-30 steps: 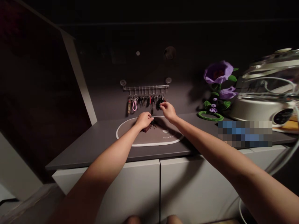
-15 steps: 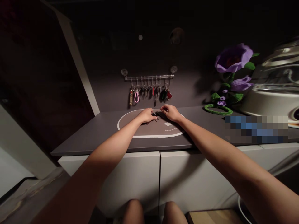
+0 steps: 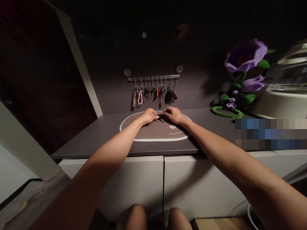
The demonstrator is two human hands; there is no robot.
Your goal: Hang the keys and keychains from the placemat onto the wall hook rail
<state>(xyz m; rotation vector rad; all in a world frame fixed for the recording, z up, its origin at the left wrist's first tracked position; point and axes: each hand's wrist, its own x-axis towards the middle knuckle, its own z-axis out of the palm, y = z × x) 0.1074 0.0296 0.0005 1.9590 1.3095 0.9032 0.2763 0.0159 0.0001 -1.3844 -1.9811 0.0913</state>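
A small bunch of dark keys (image 3: 160,118) is between my two hands, just over the brown oval mat (image 3: 144,135) with a white rim. The fingers of my left hand (image 3: 149,116) are closed on the keys from the left. My right hand (image 3: 173,114) has its fingertips pinched together at the right side of the bunch; what they hold is too small to make out. Behind the hands, a clear hook rail (image 3: 154,77) on the dark wall carries several hanging keys and key rings, among them a pink loop (image 3: 140,98) and a red tag (image 3: 175,95).
The mat lies on a dark grey countertop (image 3: 96,137) above white cabinet doors (image 3: 134,185). To the right stand a purple flower decoration (image 3: 247,57) with a green ring base (image 3: 227,112) and a pale appliance (image 3: 275,103). A blurred-out patch covers the counter beside them.
My right hand has moved slightly left, closer to my left hand. The left hand has shifted a little up and left, and the keys between them have turned slightly. The view has shifted a little.
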